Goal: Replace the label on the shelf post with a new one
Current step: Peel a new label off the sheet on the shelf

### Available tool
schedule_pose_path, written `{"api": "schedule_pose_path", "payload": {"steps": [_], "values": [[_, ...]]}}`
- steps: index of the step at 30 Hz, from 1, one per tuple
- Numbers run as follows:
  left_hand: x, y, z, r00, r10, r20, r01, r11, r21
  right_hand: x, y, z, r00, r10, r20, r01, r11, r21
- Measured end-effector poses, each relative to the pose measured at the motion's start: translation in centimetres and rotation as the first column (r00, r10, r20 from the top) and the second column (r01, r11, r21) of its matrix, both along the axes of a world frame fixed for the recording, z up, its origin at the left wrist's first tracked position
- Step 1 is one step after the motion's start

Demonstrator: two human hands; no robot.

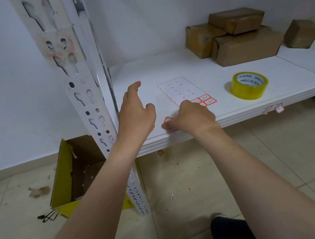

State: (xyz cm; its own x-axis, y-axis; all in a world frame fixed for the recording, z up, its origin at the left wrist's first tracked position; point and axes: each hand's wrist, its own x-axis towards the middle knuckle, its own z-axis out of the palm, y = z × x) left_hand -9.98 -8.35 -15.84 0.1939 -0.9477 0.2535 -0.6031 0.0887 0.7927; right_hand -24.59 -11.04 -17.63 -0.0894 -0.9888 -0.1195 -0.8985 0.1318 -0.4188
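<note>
Both hands reach over the shelf [165,67] near its front edge: left hand [135,112] hovers loosely spread beside the shelf post [77,80]; right hand [191,116] curls onto a red-edged label [168,119] beside the label sheet [178,87], knuckles hiding whether it pinches or presses.

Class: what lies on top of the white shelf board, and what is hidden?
Label sheet, yellow tape roll, cardboard boxes, loose red-edged label. The right hand covers the sheet's near corner and part of that label.

White-painted perforated metal shelf post [78,86], smooth matt shelf board [185,68], glossy yellow tape roll [249,85], brown cardboard boxes [243,45]
</note>
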Motion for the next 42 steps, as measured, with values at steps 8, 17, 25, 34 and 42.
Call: {"api": "schedule_pose_path", "payload": {"steps": [8, 17, 25, 34, 42], "values": [[-0.4, 0.0, -0.1, 1.000, -0.020, -0.010, 0.020, 1.000, 0.010, -3.6, -0.9, -1.2, 0.998, 0.035, 0.053, -0.017, 0.948, -0.317], [-1.3, -0.1, 0.1, 0.995, -0.060, -0.085, 0.063, 0.998, 0.028, -6.6, 0.8, -1.1, 0.966, 0.223, -0.128, -0.231, 0.972, -0.053], [-2.7, 0.2, 0.1, 0.993, -0.098, -0.059, 0.101, 0.994, 0.052, -8.5, 1.5, -0.3, 0.956, 0.230, -0.180, -0.272, 0.924, -0.268], [-3.3, 1.4, 2.8, 0.696, -0.154, -0.702, 0.448, 0.857, 0.255, -6.6, 1.8, 2.2, 0.999, 0.032, -0.044, -0.054, 0.537, -0.842], [-1.8, 0.6, 3.7, 0.480, -0.085, -0.873, 0.384, 0.915, 0.122, -3.8, 1.7, 1.6, 0.939, 0.308, -0.155, -0.260, 0.337, -0.905]]}}
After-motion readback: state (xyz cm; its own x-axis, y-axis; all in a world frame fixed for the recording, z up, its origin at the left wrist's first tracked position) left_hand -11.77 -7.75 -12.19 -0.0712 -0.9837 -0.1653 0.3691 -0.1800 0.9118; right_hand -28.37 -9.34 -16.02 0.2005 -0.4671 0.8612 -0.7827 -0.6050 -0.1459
